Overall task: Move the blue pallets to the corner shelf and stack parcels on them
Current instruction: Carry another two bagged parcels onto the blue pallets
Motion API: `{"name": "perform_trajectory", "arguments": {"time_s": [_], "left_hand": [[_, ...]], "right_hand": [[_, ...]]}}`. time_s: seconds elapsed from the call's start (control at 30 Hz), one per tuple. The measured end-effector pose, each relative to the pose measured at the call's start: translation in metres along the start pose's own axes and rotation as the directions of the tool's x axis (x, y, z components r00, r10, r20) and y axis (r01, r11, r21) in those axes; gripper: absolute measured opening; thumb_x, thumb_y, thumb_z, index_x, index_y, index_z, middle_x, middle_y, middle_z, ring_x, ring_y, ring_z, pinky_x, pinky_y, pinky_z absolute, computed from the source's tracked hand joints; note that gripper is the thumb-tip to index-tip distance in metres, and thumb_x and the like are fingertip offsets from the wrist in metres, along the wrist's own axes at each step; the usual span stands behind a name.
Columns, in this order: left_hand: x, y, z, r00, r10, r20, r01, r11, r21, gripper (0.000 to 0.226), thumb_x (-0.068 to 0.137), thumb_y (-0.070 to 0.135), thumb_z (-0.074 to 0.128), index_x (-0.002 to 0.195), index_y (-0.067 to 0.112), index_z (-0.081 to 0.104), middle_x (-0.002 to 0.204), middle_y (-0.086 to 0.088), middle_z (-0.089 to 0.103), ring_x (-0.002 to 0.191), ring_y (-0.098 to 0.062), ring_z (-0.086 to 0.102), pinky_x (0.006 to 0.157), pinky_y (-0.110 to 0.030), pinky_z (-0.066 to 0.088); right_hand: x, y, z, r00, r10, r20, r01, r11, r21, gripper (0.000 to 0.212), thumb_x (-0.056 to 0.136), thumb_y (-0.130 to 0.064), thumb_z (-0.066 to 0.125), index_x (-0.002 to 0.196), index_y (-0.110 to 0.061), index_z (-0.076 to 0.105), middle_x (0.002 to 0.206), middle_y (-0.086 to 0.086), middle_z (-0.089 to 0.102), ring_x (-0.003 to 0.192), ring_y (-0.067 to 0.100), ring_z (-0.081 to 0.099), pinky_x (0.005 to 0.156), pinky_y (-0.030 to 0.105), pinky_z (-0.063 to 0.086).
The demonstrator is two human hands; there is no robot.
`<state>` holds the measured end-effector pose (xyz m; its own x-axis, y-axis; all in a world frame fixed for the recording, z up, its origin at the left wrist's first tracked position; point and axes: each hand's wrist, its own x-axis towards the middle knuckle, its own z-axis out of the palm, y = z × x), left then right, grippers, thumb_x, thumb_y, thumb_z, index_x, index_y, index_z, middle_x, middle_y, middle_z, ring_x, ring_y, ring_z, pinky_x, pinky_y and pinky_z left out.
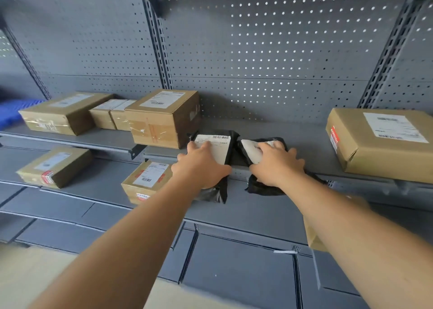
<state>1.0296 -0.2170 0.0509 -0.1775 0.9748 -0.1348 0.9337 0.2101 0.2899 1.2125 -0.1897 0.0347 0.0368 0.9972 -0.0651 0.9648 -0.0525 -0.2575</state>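
Two black plastic mailer parcels lie side by side at the front edge of the grey upper shelf (269,128). My left hand (199,165) grips the left black parcel (222,144), fingers on its white label and thumb under its hanging end. My right hand (278,163) grips the right black parcel (264,189), fingers curled over its top and white label. Both parcels overhang the shelf edge. A blue pallet (11,111) shows at the far left, partly hidden behind a cardboard box.
Cardboard boxes stand on the upper shelf: three at the left (65,113) (112,115) (164,119) and one at the right (379,142). Two more boxes (55,167) (145,179) sit on the lower shelf. A perforated grey back panel (269,51) rises behind.
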Motion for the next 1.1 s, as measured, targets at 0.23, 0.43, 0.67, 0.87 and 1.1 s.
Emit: {"name": "perform_trajectory", "arguments": {"time_s": [0.23,0.43,0.67,0.87,1.1], "left_hand": [[-0.064,-0.040,-0.012,0.995,-0.086,-0.049,0.087,0.996,0.012,0.092,0.077,0.065,0.062,0.155,0.032,0.026,0.155,-0.006,0.028,0.134,-0.041,0.040,0.099,-0.054,0.043],[-0.102,-0.104,-0.028,0.968,-0.237,-0.088,0.235,0.972,-0.028,0.094,0.073,0.068,0.062,0.153,0.035,0.027,0.156,-0.003,0.029,0.133,-0.039,0.040,0.100,-0.057,0.045],[-0.149,-0.211,-0.055,0.897,-0.417,-0.149,0.404,0.908,-0.109,0.096,0.070,0.071,0.059,0.153,0.036,0.027,0.157,-0.001,0.028,0.131,-0.040,0.042,0.100,-0.057,0.046],[-0.205,-0.326,-0.081,0.795,-0.554,-0.246,0.535,0.833,-0.145,0.088,0.073,0.064,0.061,0.149,0.031,0.030,0.151,-0.001,0.032,0.127,-0.039,0.044,0.097,-0.052,0.043],[-0.254,-0.447,-0.108,0.677,-0.686,-0.265,0.663,0.726,-0.185,0.089,0.072,0.064,0.061,0.149,0.030,0.032,0.154,-0.002,0.029,0.130,-0.040,0.041,0.097,-0.052,0.041]], "right_hand": [[-0.034,-0.034,0.008,0.988,-0.149,0.036,0.150,0.989,-0.008,0.067,0.085,-0.050,0.054,0.148,-0.040,0.033,0.155,0.002,0.028,0.132,0.042,0.031,0.101,0.055,0.030],[-0.063,-0.098,0.022,0.952,-0.302,0.056,0.304,0.952,-0.028,0.069,0.084,-0.053,0.055,0.148,-0.039,0.033,0.154,0.003,0.029,0.130,0.042,0.033,0.100,0.056,0.032],[-0.105,-0.208,0.043,0.872,-0.483,0.078,0.487,0.872,-0.048,0.074,0.087,-0.057,0.055,0.152,-0.036,0.028,0.156,0.006,0.029,0.133,0.041,0.033,0.102,0.055,0.036],[-0.153,-0.329,0.073,0.789,-0.606,0.105,0.611,0.791,-0.032,0.073,0.085,-0.052,0.058,0.151,-0.035,0.030,0.153,0.008,0.031,0.130,0.042,0.035,0.100,0.055,0.036],[-0.210,-0.455,0.114,0.698,-0.705,0.125,0.712,0.703,-0.012,0.069,0.084,-0.048,0.056,0.149,-0.035,0.034,0.149,0.007,0.033,0.126,0.039,0.035,0.095,0.052,0.035]]}}
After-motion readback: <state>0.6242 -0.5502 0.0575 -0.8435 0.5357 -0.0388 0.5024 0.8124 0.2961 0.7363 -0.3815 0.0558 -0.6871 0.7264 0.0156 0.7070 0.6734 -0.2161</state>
